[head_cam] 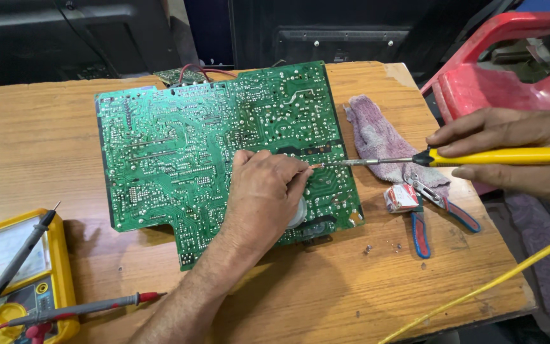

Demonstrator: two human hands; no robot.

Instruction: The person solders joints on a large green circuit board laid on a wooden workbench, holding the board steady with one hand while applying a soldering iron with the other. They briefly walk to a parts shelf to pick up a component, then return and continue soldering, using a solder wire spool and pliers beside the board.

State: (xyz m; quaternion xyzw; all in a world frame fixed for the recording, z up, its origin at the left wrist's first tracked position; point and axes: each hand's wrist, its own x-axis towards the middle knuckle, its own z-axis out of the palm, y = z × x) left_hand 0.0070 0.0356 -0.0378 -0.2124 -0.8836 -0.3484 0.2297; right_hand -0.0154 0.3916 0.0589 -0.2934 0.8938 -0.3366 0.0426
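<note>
right hand (510, 150) cropped, solder strand (314, 166) – barely visible

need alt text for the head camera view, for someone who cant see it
A person's right hand holds a yellow-handled soldering iron with its tip at a green circuit board, where the left hand rests and pinches a thin strand. On the wooden table: a cloth, pliers and a yellow multimeter.
</note>
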